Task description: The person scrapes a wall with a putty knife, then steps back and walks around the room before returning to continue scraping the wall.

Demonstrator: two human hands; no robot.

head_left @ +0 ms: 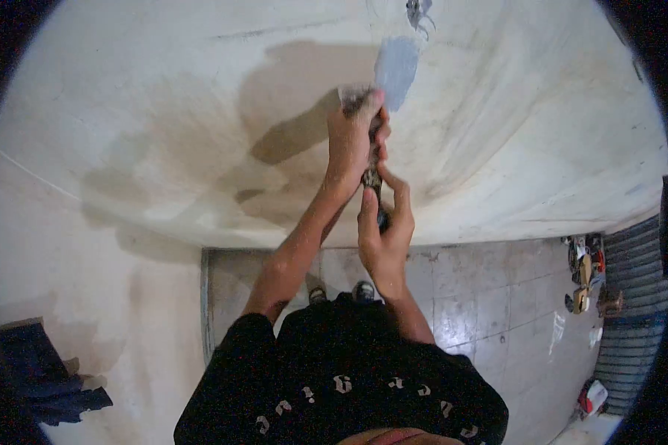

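A putty knife (372, 178) with a stained, speckled handle is held up close to the pale wall (490, 81). My left hand (349, 144) is wrapped round its upper part, thumb lying near the smeared blade. Lower down, the thumb and fingers of my right hand (390, 241) grip the handle's dark end. Just right of the blade, a smooth grey patch (398, 73) of filler-like material covers the wall. Part of the handle is hidden behind my left fingers.
Above the patch, a small dark damaged spot (414, 9) marks the wall. Dark cloth (44, 374) hangs at the lower left. Tiled floor (467, 297) lies below, with several items of footwear (583, 285) beside a corrugated shutter (634, 319) at right.
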